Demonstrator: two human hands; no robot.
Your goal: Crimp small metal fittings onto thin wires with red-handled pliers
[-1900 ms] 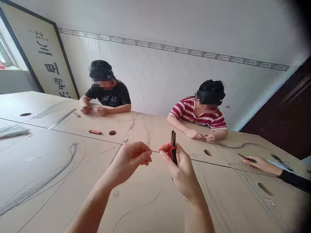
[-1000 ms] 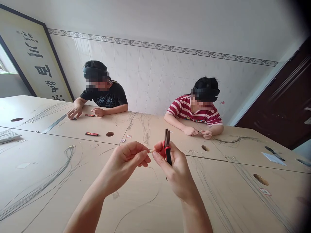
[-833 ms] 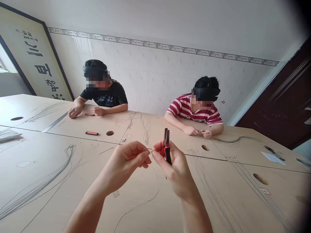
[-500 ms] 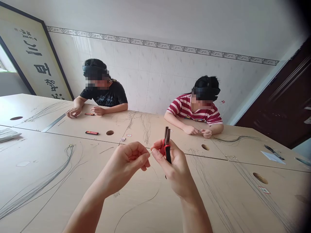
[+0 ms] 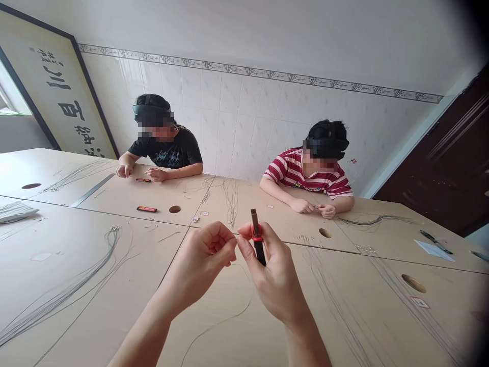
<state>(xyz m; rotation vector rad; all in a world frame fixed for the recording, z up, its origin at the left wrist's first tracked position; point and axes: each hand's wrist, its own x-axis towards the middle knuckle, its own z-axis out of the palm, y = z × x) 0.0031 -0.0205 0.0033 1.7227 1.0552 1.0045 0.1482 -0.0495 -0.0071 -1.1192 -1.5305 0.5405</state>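
My left hand (image 5: 202, 265) is closed, thumb and forefinger pinched on the end of a thin cord (image 5: 218, 323). The cord hangs below my hands and curves over the table toward me. In my right hand (image 5: 277, 270) I grip a pair of pliers (image 5: 259, 248) with black and red handles; the jaws point up and look closed. The thumb and forefinger of that hand meet the left fingertips at the cord's end. Whatever tiny part sits between the fingertips is too small to make out.
Bundles of thin cords lie left (image 5: 87, 272) and right (image 5: 332, 290) on the table (image 5: 145, 285). A steel ruler (image 5: 91, 190) and a red-and-black box (image 5: 146, 209) are farther off. Two people sit opposite, one in black (image 5: 175, 150), one in stripes (image 5: 286, 165). Round holes (image 5: 413, 283) pierce the tabletop.
The pliers have turned in my right hand, and their jaws now show narrower, side by side. My left hand keeps its pinch. The view has shifted slightly.
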